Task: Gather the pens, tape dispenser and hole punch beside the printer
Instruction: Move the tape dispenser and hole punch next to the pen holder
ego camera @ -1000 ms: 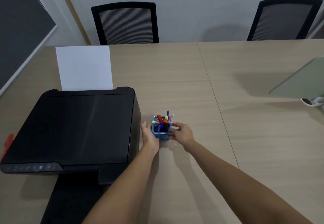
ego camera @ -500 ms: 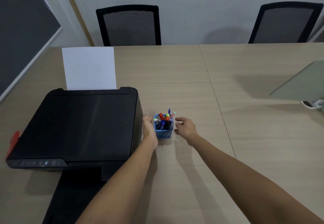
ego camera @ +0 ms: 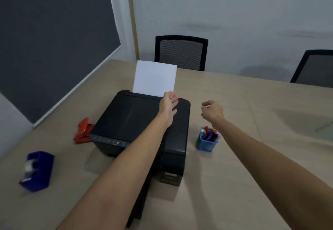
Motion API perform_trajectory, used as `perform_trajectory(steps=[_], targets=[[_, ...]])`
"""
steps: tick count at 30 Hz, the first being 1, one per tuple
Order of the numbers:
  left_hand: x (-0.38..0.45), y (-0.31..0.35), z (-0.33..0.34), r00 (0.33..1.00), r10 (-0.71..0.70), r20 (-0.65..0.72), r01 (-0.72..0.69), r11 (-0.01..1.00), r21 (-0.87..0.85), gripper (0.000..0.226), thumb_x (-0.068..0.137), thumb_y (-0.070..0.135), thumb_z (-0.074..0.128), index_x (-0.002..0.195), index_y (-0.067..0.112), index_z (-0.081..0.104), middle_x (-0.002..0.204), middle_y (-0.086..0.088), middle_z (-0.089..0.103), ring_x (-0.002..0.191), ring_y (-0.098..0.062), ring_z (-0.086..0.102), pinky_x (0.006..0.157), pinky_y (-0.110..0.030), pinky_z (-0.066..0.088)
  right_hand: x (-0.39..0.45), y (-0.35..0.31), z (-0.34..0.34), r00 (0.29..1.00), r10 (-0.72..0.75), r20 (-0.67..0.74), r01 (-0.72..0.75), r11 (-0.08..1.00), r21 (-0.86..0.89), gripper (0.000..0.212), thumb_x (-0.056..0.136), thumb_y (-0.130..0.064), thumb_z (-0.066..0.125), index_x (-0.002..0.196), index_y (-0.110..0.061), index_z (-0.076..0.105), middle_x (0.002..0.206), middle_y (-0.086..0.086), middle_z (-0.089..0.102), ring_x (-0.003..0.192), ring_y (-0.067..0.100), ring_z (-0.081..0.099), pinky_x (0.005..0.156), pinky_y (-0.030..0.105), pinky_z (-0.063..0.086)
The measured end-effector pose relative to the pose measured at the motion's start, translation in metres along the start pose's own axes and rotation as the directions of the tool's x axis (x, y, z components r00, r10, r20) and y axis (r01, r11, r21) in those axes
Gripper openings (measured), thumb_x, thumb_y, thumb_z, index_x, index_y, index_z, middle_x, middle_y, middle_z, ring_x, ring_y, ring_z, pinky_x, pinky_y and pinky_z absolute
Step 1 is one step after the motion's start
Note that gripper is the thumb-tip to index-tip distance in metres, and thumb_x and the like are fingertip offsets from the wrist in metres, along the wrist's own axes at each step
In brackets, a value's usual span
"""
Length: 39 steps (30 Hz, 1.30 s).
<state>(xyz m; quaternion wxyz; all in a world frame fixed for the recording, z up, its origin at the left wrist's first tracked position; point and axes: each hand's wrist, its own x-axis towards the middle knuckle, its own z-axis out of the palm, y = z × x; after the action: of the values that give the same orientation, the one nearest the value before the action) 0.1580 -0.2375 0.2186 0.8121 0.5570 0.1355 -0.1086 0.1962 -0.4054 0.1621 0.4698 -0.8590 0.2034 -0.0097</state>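
Observation:
A blue cup of coloured pens (ego camera: 207, 139) stands on the table just right of the black printer (ego camera: 137, 123). A red hole punch (ego camera: 83, 131) lies against the printer's left side. A blue tape dispenser (ego camera: 37, 171) sits further left, near me. My left hand (ego camera: 169, 103) hovers over the printer's back right corner, fingers apart, holding nothing. My right hand (ego camera: 212, 112) hangs in the air above and behind the pen cup, fingers loosely curled, empty.
A white sheet (ego camera: 155, 78) stands up in the printer's rear feed. Two black mesh chairs (ego camera: 181, 52) (ego camera: 314, 67) line the table's far edge. A dark board (ego camera: 50, 37) covers the wall on the left.
Both hands have let go of the pen cup and lifted away from it. My view has swung left, bringing the hole punch and tape dispenser into sight.

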Motion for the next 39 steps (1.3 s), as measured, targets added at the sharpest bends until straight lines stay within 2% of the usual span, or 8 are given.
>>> perform_trajectory(steps=[8,11,14,18,25,32,35,39], targets=[[-0.01,0.078,-0.235,0.966,0.121,-0.228,-0.108,0.992,0.07,0.044,0.098,0.028,0.031,0.133,0.009,0.052,0.13,-0.007,0.062,0.121,-0.022,0.057,0.111,-0.042,0.032,-0.075,-0.138,0.17,0.977,-0.131,0.169,0.129,0.991,0.025,0.018,0.091,-0.008,0.054,0.103,-0.007,0.067,0.094,0.011,0.065,0.081,0.029,0.07,0.082,0.043,0.06],[-0.022,0.092,-0.32,0.933,0.131,-0.337,-0.093,0.988,0.125,0.039,0.1,0.025,0.031,0.127,0.01,0.055,0.127,-0.009,0.063,0.108,-0.018,0.056,0.092,-0.03,0.04,-0.1,-0.174,0.237,0.958,-0.162,0.236,0.156,0.987,0.043,0.02,0.091,-0.008,0.055,0.108,-0.006,0.066,0.095,0.011,0.064,0.078,0.028,0.069,0.081,0.042,0.061],[-0.04,0.091,-0.412,0.869,0.13,-0.478,-0.031,0.978,0.208,0.022,0.099,0.019,0.04,0.089,0.018,0.06,0.093,0.0,0.064,0.102,-0.019,0.057,0.057,-0.017,0.049,-0.129,-0.204,0.314,0.931,-0.164,0.326,0.166,0.986,0.023,0.02,0.091,-0.011,0.056,0.106,-0.007,0.068,0.096,0.011,0.065,0.089,0.031,0.071,0.085,0.043,0.059],[-0.056,0.061,-0.502,0.777,0.113,-0.619,0.201,0.888,0.414,0.017,0.089,0.022,0.055,0.097,0.01,0.064,0.105,-0.01,0.066,0.104,-0.028,0.059,0.084,-0.035,0.048,-0.148,-0.214,0.392,0.9,-0.16,0.406,0.207,0.976,-0.074,0.017,0.086,-0.01,0.056,0.087,-0.016,0.071,0.111,0.014,0.071,0.104,0.032,0.067,0.095,0.044,0.054],[-0.064,-0.004,-0.526,0.782,-0.138,-0.608,0.47,0.771,0.429,0.069,0.077,0.022,0.078,0.13,0.004,0.039,0.125,-0.016,0.054,0.096,-0.026,0.054,0.074,-0.033,0.043,-0.154,-0.188,0.468,0.917,-0.063,0.393,0.21,0.916,-0.342,0.037,0.089,-0.016,0.052,0.12,0.003,0.06,0.123,0.022,0.064,0.115,0.038,0.059,0.094,0.041,0.051],[-0.046,-0.018,-0.536,0.778,-0.033,-0.628,0.516,0.604,0.607,0.038,0.085,0.015,0.069,0.119,0.004,0.054,0.119,-0.014,0.064,0.107,-0.03,0.063,0.075,-0.03,0.046,-0.136,-0.155,0.506,0.923,0.098,0.372,0.056,0.923,-0.381,0.045,0.093,-0.023,0.054,0.126,0.007,0.053,0.128,0.022,0.058,0.117,0.037,0.057,0.1,0.041,0.048],[-0.05,-0.018,-0.541,0.809,0.021,-0.588,0.489,0.531,0.692,0.022,0.087,0.021,0.067,0.082,0.014,0.046,0.087,-0.003,0.058,0.083,-0.024,0.057,0.068,-0.027,0.04,-0.135,-0.154,0.513,0.881,0.188,0.434,-0.091,0.968,-0.235,0.026,0.09,-0.011,0.058,0.113,0.0,0.056,0.11,0.015,0.062,0.097,0.034,0.065,0.081,0.032,0.059],[-0.057,-0.008,-0.552,0.812,0.044,-0.582,0.482,0.512,0.711,0.025,0.082,0.028,0.072,0.084,0.012,0.052,0.089,-0.006,0.057,0.075,-0.022,0.058,0.063,-0.03,0.047,-0.137,-0.169,0.508,0.882,0.223,0.415,-0.194,0.975,-0.111,0.039,0.083,-0.001,0.062,0.12,0.007,0.055,0.076,0.008,0.057,0.096,0.04,0.069,0.082,0.049,0.058]])
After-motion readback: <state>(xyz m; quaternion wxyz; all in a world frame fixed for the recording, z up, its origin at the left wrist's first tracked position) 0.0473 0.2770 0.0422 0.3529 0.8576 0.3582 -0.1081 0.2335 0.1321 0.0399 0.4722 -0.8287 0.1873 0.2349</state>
